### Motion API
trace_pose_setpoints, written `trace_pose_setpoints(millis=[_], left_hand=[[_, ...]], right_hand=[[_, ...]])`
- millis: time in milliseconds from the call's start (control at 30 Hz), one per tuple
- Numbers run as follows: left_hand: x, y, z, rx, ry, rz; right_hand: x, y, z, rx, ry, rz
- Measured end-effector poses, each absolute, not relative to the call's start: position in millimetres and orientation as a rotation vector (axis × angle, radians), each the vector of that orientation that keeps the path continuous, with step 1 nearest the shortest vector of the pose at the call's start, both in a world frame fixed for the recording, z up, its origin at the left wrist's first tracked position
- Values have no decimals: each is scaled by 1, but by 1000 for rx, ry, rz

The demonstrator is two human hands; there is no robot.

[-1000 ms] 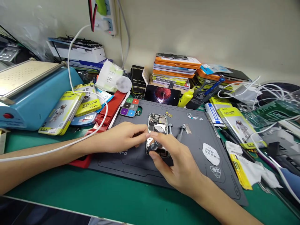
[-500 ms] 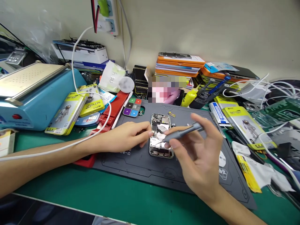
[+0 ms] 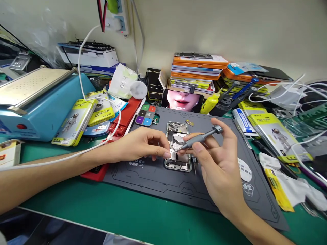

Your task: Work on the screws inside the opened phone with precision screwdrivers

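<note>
The right grip (image 3: 221, 161) clasps a screwdriver (image 3: 198, 139) over the phone (image 3: 181, 128); whether the left grip (image 3: 141, 144), at the phone's left edge, pinches anything I cannot tell. Bare mat (image 3: 163, 180) spreads nearside of both.

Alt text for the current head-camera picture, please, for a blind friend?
A right hand holds a grey screwdriver slanting over an opened phone, with the left hand at its left edge. The phone lies on a dark mat on a cluttered green bench.

Batt. pkg (image 3: 277, 135) near btl (image 3: 308, 119), prob. plastic.
</note>
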State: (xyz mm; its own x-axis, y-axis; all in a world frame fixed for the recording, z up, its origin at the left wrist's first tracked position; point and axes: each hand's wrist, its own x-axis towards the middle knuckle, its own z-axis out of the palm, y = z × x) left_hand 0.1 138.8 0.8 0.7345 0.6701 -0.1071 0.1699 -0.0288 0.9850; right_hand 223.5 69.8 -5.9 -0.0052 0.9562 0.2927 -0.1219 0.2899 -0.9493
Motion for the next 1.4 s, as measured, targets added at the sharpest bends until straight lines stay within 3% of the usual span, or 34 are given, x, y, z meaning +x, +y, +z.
trace_pose_setpoints(millis=[1400], left_hand=[[-2, 138, -1, 1477, 651, 393]], right_hand=[[222, 61, -6, -927, -1250, 1162]])
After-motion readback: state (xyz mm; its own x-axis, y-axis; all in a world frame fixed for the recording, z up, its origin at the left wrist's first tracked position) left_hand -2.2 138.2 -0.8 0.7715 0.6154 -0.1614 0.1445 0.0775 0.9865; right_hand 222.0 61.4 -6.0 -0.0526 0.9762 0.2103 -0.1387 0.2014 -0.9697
